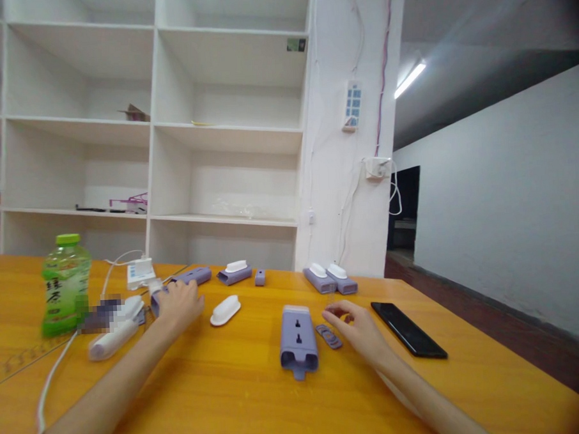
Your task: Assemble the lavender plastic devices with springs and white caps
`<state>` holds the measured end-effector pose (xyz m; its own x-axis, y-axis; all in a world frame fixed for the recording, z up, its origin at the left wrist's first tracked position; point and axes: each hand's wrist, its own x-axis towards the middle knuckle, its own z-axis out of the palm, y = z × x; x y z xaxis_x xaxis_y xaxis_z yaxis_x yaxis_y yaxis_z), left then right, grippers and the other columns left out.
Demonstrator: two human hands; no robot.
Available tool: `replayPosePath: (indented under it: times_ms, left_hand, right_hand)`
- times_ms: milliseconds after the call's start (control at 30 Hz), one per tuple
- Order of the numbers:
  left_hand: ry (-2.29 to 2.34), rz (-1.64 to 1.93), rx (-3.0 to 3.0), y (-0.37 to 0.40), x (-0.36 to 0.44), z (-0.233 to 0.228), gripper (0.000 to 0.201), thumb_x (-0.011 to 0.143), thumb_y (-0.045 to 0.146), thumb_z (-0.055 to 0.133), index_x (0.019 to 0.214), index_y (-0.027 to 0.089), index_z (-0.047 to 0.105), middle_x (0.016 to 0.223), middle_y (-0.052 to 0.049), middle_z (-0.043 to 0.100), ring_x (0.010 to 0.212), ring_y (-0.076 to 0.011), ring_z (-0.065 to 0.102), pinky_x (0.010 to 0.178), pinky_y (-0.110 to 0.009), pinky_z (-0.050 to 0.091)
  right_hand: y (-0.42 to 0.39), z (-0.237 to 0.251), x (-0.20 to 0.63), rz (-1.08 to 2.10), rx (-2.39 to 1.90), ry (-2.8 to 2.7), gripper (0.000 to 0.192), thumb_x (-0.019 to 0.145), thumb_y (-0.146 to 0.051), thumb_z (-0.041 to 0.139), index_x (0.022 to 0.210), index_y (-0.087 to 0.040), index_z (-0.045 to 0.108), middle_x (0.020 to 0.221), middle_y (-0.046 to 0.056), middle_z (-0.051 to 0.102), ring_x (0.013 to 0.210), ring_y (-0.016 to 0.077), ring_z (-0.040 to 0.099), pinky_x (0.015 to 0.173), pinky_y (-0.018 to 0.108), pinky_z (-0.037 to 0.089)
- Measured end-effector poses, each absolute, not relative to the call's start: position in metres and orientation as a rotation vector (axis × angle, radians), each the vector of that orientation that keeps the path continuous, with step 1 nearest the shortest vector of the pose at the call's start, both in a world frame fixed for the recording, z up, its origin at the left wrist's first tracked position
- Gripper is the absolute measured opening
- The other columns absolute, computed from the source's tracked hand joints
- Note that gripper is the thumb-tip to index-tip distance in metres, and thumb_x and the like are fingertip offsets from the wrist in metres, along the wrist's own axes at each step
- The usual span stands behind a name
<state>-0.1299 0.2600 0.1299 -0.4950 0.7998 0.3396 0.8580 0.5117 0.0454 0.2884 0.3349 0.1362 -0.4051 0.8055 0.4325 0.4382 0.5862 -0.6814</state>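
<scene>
Purple housing (298, 338) lies between hands: left hand (179, 304) seemingly grasps a purple piece (blurred), right hand (359, 326) loosely curled, empty.

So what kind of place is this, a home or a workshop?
Likely a small assembly workroom: purple plastic housings and white caps lie spread over an orange table, bare white shelving stands behind, and a power strip hangs on the wall.

A workshop: bare white shelving (156, 127), orange worktable (259, 397) strewn with plastic parts.
</scene>
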Motion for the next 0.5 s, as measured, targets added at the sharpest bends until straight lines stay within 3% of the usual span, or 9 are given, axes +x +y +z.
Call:
replayPosePath:
  times_ms: [200,400,500]
  left_hand:
    - [-2.645,-0.299,-1.230,0.262,-0.157,0.122,0.039,0.079,0.025,0.054,0.109,0.004,0.067,0.117,-0.032,0.061,0.111,-0.0473,0.052,0.084,-0.058,0.040]
    - [-2.691,-0.330,-1.326,0.267,-0.178,0.118,0.043,0.069,0.021,0.057,0.108,0.007,0.069,0.114,-0.030,0.064,0.110,-0.0458,0.055,0.083,-0.052,0.045]
    - [-2.685,-0.392,-1.355,0.270,-0.183,0.117,0.050,0.062,0.025,0.060,0.107,0.006,0.068,0.115,-0.031,0.063,0.112,-0.0496,0.053,0.082,-0.052,0.046]
  right_hand:
    - [0.337,0.131,0.288,0.675,-0.962,-1.934,0.040,0.088,-0.043,0.063,0.116,-0.016,0.067,0.090,0.005,0.070,0.084,0.0228,0.067,0.074,0.035,0.050]
    - [0.343,0.130,0.287,0.810,-0.904,-1.821,0.047,0.086,-0.048,0.065,0.120,-0.015,0.061,0.091,0.006,0.070,0.089,0.0234,0.068,0.083,0.039,0.054]
    - [0.345,0.132,0.288,0.876,-0.879,-1.763,0.050,0.088,-0.055,0.061,0.117,-0.014,0.062,0.091,0.007,0.072,0.090,0.0241,0.070,0.087,0.041,0.054]
